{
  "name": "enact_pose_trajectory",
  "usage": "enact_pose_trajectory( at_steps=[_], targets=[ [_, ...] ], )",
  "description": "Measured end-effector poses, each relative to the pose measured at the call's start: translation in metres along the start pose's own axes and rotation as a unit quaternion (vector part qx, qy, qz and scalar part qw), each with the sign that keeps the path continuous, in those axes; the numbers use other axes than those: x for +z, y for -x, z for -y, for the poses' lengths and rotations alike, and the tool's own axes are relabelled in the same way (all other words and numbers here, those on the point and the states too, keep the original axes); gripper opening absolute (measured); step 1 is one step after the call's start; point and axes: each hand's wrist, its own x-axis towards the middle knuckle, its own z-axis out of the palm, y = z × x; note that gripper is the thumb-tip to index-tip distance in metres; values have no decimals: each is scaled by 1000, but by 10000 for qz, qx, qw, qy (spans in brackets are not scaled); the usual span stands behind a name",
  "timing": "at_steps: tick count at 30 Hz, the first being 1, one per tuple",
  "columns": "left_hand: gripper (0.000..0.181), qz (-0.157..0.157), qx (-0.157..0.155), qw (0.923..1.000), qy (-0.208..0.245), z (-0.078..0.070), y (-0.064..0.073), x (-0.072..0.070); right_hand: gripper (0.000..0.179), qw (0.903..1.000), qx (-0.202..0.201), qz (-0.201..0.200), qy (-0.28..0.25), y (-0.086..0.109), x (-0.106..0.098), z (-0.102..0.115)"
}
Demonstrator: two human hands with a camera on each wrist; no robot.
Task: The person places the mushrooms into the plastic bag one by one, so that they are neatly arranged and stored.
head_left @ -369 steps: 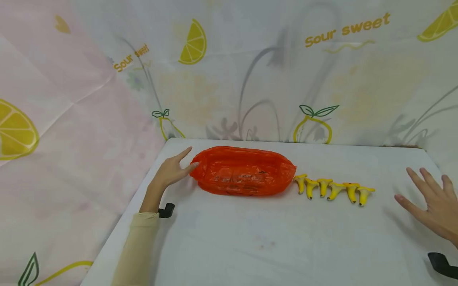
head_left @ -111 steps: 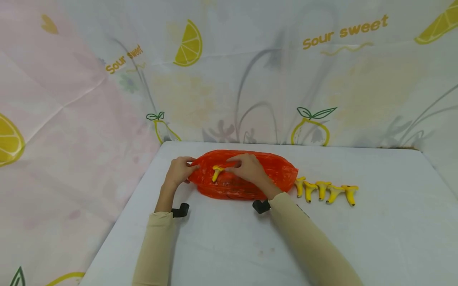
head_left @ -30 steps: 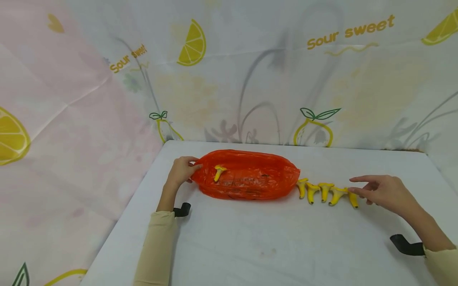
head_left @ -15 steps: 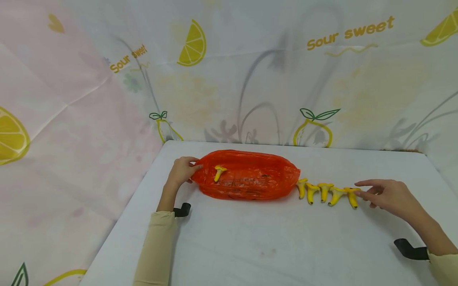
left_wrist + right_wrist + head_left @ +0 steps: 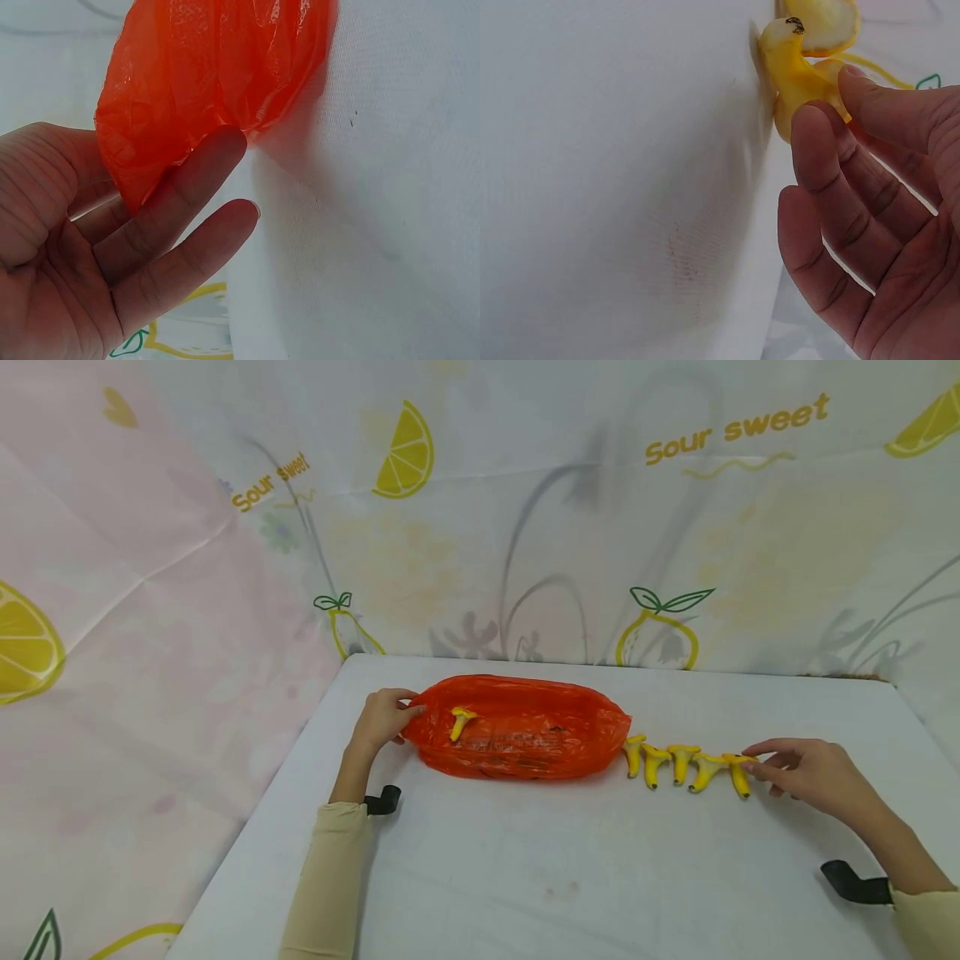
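Note:
An open red plastic bag (image 5: 525, 743) lies on the table, printed on its inside. My left hand (image 5: 381, 717) pinches its left edge, thumb inside the rim; in the left wrist view the fingers (image 5: 199, 180) stretch along the outside of the red film. One yellow, chanterelle-like mushroom (image 5: 461, 723) lies inside the bag at the left. Right of the bag, several more stand in a row. At the row's right end, my right hand (image 5: 821, 777) pinches the cap of the last mushroom (image 5: 740, 777) between thumb and fingers; the right wrist view shows its dark-tipped stem.
The other yellow mushrooms (image 5: 681, 762) reach from the bag's right end to the held one, close together. Everything lies on a white table (image 5: 562, 860) against a printed cloth backdrop (image 5: 480, 527). Each wrist wears a black mount (image 5: 855, 883).
One mushroom went from the row into the bag, where the right hand let it go. That hand returned to the row and took hold of the last mushroom. The left hand grips the bag's edge.

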Motion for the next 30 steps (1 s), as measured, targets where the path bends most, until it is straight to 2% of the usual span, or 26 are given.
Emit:
enact_pose_trajectory(
  at_steps=[13,21,26,30],
  targets=[
    [36,-23,-38,10000,-4,0,0,2,37,9999,85,-36,-106,5,-2,-4],
    [36,-18,-50,10000,-17,0,1,1,34,9988,15,-360,-316,11,-13,0],
    [36,-37,-42,10000,-13,-1,1,0,35,9970,-73,-654,-402,10,-18,8],
    [35,-40,-3,10000,-17,-1,0,1,35,9950,-129,-736,-668,9,-22,18]
  ],
)
